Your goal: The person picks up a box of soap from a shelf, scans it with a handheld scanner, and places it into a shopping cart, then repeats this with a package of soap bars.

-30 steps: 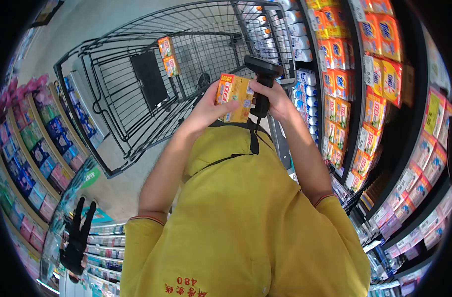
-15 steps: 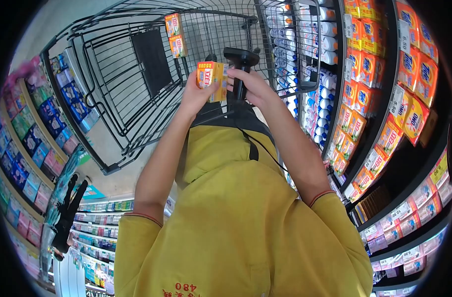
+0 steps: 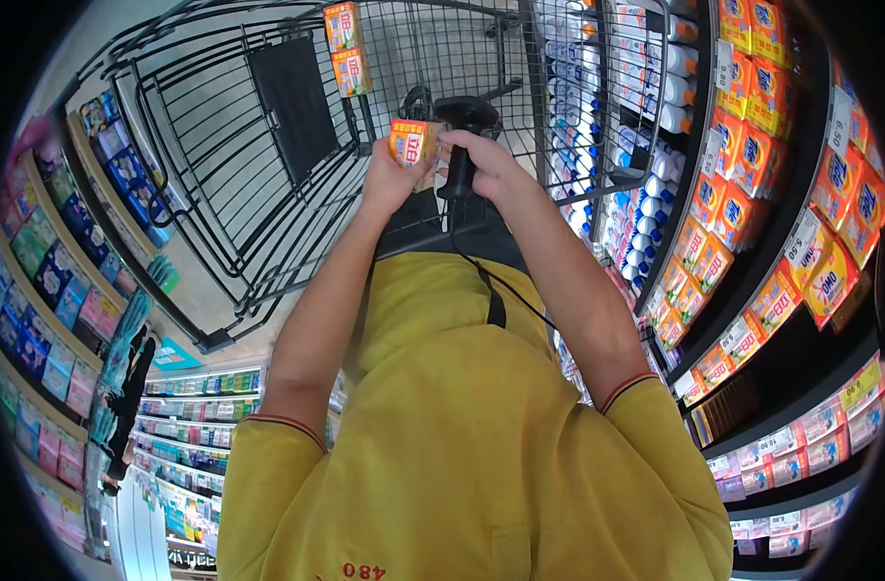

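Note:
In the head view my left hand (image 3: 389, 179) grips an orange and yellow soap pack (image 3: 412, 143), with a printed face turned up toward me. Close beside it on the right, my right hand (image 3: 494, 167) is wrapped round the handle of a black scanner (image 3: 459, 174), whose wide head points away from me. A cable runs from the scanner down along my apron. My right fingertips are near the pack's right side; whether they touch it cannot be made out. Beyond my hands, two similar orange packs (image 3: 346, 48) sit end to end at the black wire cart (image 3: 297, 208).
The cart fills the space ahead. Right of it, shelves hold white bottles (image 3: 646, 228), orange detergent packs (image 3: 747, 145) and price labels. More packed shelves (image 3: 60, 281) stand at the left. A person in dark clothes (image 3: 132, 397) is at the lower left.
The view has shifted against the shelves and cart. The held pack has turned slightly, showing less of its right side. The scanner's head sits a little lower, and both hands keep their hold.

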### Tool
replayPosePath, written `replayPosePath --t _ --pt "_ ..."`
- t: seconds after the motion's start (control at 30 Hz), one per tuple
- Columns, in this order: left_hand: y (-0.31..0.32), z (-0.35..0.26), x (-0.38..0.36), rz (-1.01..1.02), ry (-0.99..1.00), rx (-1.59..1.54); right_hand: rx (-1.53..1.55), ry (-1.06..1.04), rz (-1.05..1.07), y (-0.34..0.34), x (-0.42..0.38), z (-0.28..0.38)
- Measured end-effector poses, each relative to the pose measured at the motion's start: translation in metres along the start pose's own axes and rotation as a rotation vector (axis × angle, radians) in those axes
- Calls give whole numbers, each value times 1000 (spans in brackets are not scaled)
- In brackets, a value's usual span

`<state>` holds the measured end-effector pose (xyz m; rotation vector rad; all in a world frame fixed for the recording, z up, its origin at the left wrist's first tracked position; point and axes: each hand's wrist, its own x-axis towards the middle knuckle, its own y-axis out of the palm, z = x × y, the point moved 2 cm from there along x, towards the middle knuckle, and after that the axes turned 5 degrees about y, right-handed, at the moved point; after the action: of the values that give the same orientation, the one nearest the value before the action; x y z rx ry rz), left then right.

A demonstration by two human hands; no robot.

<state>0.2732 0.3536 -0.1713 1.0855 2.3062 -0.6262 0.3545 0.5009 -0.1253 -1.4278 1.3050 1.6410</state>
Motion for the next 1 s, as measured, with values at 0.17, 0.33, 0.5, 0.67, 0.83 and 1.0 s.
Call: replayPosePath --t 0.17,0.33,0.5,0.67,0.83,1.0 --pt "-12 5 13 -28 -146 307 17 25 14 -1 20 -7" --pt "-20 11 30 -53 -270 439 30 68 -38 -5 28 -7" --pt "-21 37 40 -82 -364 443 72 73 -22 -6 43 -5" --pt "-21 45 42 -91 -306 434 136 75 -41 9 71 -4" --pt "-18 41 48 -114 -396 490 155 128 50 26 89 -10" --pt "-22 72 63 -150 -426 582 20 120 -28 20 95 -5"
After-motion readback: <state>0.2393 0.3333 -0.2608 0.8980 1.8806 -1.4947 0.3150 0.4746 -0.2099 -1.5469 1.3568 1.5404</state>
